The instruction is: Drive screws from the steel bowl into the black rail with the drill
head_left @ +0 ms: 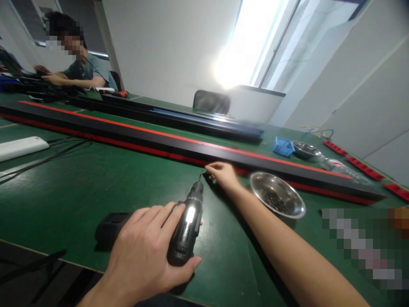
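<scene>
My left hand [143,243] is wrapped around a black cordless drill [189,228], which lies on its side over the green table. Its battery base [111,226] points left, and the thin bit [201,174] points away from me toward a long black bar with red edges [179,143]. At the bit's tip, my right hand [222,175] pinches thumb and forefinger together beside the bar's near edge; whatever is between them is too small to make out. Right of that wrist stands a round metal bowl [257,181] with many small dark pieces, apparently screws [275,201].
Behind the bar lie more dark bars [179,117]. A blue basket [283,147] and a second metal bowl [306,149] stand at the back right, near red strips [364,168]. A white power strip [22,148] with cables lies left. A person [92,70] sits at the far left.
</scene>
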{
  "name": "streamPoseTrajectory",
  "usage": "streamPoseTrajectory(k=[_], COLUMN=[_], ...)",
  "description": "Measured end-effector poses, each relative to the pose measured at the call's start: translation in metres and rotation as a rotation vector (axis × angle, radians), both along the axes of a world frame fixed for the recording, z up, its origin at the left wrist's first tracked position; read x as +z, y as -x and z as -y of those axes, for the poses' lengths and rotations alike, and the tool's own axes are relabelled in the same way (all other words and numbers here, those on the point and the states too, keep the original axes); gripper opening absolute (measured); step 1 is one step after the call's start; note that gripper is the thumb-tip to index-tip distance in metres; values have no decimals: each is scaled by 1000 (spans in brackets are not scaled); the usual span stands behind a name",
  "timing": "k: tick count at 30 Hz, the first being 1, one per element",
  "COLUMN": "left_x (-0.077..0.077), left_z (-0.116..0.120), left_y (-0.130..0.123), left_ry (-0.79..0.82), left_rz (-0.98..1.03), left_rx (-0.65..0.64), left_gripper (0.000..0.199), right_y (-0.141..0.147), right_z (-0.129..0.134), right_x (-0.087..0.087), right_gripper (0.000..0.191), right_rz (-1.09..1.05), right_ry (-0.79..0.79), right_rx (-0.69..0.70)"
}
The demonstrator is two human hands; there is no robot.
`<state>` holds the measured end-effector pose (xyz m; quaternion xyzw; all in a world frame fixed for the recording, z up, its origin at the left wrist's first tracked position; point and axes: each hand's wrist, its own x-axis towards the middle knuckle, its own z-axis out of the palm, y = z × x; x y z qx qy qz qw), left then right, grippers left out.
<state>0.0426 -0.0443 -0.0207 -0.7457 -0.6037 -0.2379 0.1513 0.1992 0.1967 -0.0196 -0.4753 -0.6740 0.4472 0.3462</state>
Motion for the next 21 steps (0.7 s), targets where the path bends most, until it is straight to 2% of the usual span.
streamPoseTrajectory(k=[8,15,21], left_x=[2,1,0], left_z=[-1,4,3], left_y=[-3,-1,-3], left_ry=[0,-42,-19], left_rz=[37,34,36], left_rx=[-3,-59,-35], left_gripper=[69,71,73], right_y=[-2,-5,-10], right_z=[0,-2,-2], right_x=[-1,-2,0], right_gripper=[13,15,16], right_rz=[3,19,39], right_ry=[-12,-16,6], right_rx=[2,9,26])
